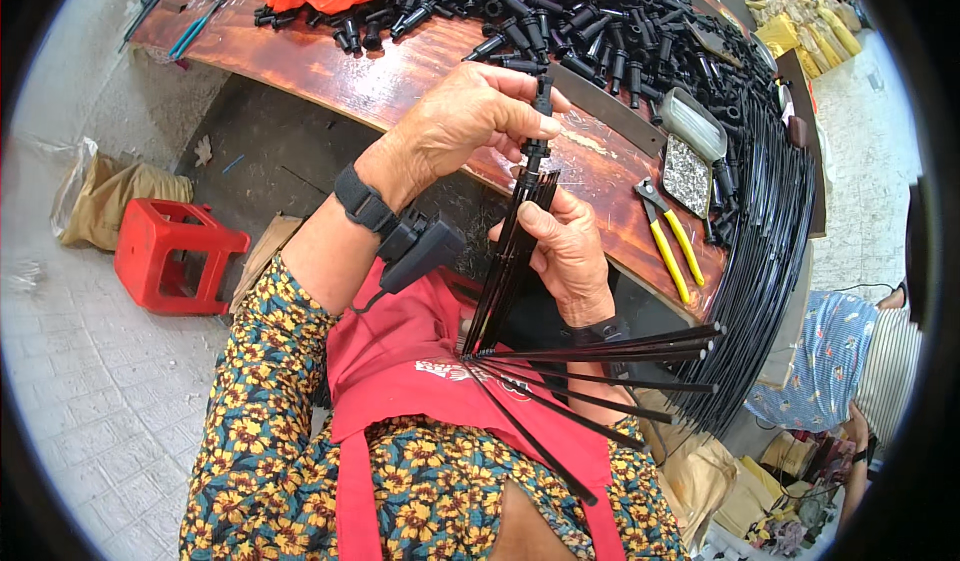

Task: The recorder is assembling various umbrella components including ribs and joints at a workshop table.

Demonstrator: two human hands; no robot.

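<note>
My left hand (455, 126) pinches a black plastic tube-shaped piece (537, 149) between thumb and fingers, above the table's near edge. Below it, my right hand (568, 246) is closed round a bundle of thin black ribs (497, 281), which looks like part of an umbrella frame. The bundle's upper ends meet the lower end of the plastic piece; whether they are joined is too small to tell. From the bundle's lower end, several jointed ribs (600, 366) fan out to the right over my right forearm.
Black plastic tubes (635, 46) are heaped across the wooden table (380, 86). Yellow-handled cutters (670, 246) lie beside a tray of small metal bits (687, 176). Long black ribs (755, 261) hang over the right edge. A red stool (165, 261) stands left; another person (825, 361) is at right.
</note>
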